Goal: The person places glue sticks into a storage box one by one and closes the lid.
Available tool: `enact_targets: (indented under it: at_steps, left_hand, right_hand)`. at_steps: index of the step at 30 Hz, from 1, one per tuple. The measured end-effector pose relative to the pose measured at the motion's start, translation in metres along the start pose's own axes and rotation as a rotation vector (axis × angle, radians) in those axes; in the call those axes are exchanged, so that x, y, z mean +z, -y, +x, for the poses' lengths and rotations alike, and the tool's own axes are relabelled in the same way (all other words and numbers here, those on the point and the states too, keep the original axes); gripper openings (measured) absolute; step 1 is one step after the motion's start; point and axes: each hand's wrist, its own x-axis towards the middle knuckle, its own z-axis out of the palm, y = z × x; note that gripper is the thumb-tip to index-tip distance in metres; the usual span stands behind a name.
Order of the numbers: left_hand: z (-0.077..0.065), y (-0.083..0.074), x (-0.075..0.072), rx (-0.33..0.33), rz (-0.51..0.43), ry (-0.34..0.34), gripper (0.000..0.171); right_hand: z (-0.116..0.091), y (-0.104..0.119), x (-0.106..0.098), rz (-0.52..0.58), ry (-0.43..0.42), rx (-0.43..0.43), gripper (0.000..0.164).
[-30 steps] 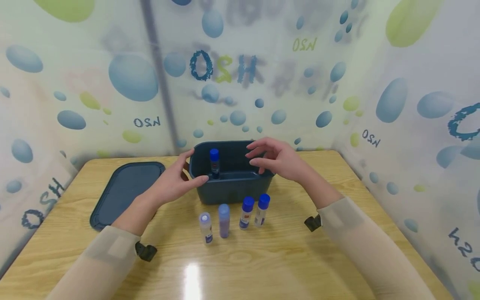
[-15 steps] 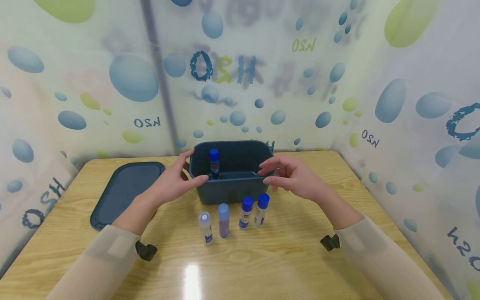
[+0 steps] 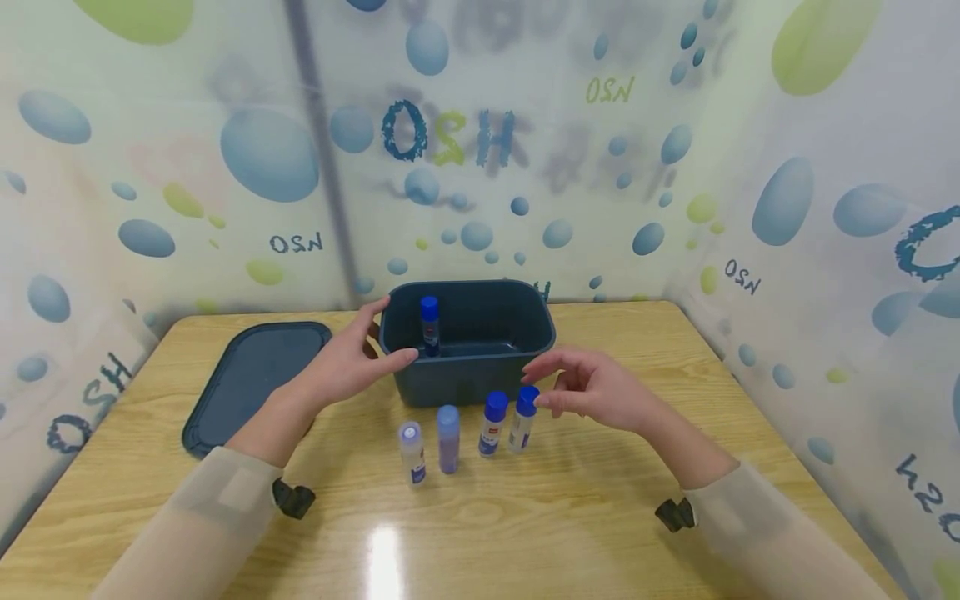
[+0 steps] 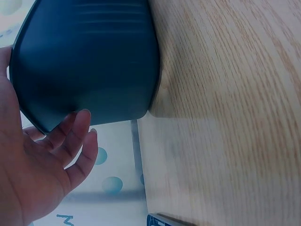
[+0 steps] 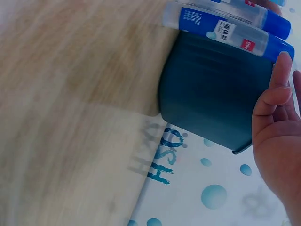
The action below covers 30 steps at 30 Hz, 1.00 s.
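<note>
My left hand holds the left end of a dark blue plastic bin, thumb on the front rim and index finger on the far rim. In the left wrist view, the other fingers curl against the bin's end wall. Inside stands a blue-capped glue bottle. My right hand is beside the rightmost blue-capped glue bottle, thumb and fingertips near its cap; contact is unclear. In the right wrist view, that clear bottle has a blue "LIQUID" label.
Left of that bottle stand another blue-capped bottle, a pale-blue-capped bottle and a clear one. A dark lid lies on the wooden table at left. Patterned curtains enclose the back and sides.
My right hand has drawn out of the bin, over its right front corner, and down toward the rightmost glue bottle. The left hand and the bin have stayed in place.
</note>
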Motion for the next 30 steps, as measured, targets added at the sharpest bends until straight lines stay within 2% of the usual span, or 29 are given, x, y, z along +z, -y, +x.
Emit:
enact_targets:
  at_steps: [11, 20, 30]
  left_hand:
    - [-0.001, -0.003, 0.0, 0.005, 0.008, -0.006, 0.11]
    - [-0.001, -0.003, 0.0, -0.005, 0.006, -0.005, 0.11]
    - [-0.001, -0.001, 0.0, -0.002, -0.003, -0.003, 0.111]
  right_hand:
    - [-0.003, -0.017, 0.012, -0.007, 0.018, 0.076, 0.042]
    - [-0.002, -0.03, 0.02, 0.054, 0.05, 0.072, 0.043]
    - [-0.001, -0.04, 0.026, 0.089, 0.054, 0.022, 0.038]
